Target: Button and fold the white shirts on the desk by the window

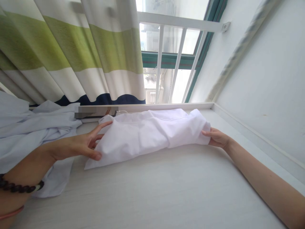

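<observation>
A long folded bundle of white cloth (pixel 147 132) lies across the pale surface before me, creased and loosely layered. I cannot tell what kind of garment or sheet it is. My left hand (pixel 89 143) grips its left end, with the thumb low on the front and the index finger along the top edge. At the right end, my right hand (pixel 216 137) pinches the cloth, thumb in front and the other fingers partly hidden behind it. More crumpled white cloth (pixel 47 122) is heaped at the left, beyond and under my left forearm.
Behind the bundle, a dark flat object (pixel 100 111), partly blurred out, rests by the raised back edge (pixel 202 106) with a white cord. A green and white curtain (pixel 71 47) hangs behind. White railings (pixel 176 63) cross the window; a white wall (pixel 274 79) bounds the right.
</observation>
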{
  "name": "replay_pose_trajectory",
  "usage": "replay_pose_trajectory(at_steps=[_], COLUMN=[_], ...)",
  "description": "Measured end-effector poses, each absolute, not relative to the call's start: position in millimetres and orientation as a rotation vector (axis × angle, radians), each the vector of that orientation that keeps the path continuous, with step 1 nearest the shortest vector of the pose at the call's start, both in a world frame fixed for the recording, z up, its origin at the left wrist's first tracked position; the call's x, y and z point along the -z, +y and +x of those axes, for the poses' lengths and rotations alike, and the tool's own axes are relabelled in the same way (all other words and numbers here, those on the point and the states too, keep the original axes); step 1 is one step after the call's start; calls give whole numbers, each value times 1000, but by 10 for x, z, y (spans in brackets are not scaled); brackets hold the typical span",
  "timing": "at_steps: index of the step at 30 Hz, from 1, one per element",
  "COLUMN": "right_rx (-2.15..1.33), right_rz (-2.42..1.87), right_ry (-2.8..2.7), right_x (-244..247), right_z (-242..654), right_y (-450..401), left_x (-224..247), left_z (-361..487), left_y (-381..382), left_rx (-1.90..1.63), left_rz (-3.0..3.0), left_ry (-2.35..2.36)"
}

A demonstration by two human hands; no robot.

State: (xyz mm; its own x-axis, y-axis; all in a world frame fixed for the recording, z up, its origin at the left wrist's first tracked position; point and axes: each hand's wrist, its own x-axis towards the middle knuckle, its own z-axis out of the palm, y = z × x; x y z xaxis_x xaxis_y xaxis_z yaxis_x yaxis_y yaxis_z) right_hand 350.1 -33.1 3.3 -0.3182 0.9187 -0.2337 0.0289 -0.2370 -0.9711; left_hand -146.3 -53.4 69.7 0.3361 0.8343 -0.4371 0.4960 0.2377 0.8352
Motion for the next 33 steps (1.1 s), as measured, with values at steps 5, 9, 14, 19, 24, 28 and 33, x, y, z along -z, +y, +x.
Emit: replay_pose_trajectory(at_steps=[5,9,14,19,24,28,33], right_rx=[-1665,-1641,-1587,-1495,-1496,-1561,-1502], right_rz=[-1254,-1305,-1327,-1395,-1467,-1438,-1384], right_ry=[-1352,-1330,-1296,-1302,-1359,-1362,-1299], right_x=[-32,-1,-4,-62,-74,-99,-213], right_z=[3677,3792,3830,3844,3898,3934,3755], right_y=[-310,-278,-256,-237,-221,-234,-189], left_x=[-749,-706,-654,-716,-703,-689,-700], left_z=[-1526,-1597,-1646,-1699,-1683,-1746,-1634], left_y=[-494,-478,-496,-426,-445,-415,-276], left_rx=[-236,-290,-389,-166,-233,-231,-198], left_rz=[1588,1630,1634,1663,1559,1621,1686], left_ry=[1344,1331,1356,1310,1298,1416,1800])
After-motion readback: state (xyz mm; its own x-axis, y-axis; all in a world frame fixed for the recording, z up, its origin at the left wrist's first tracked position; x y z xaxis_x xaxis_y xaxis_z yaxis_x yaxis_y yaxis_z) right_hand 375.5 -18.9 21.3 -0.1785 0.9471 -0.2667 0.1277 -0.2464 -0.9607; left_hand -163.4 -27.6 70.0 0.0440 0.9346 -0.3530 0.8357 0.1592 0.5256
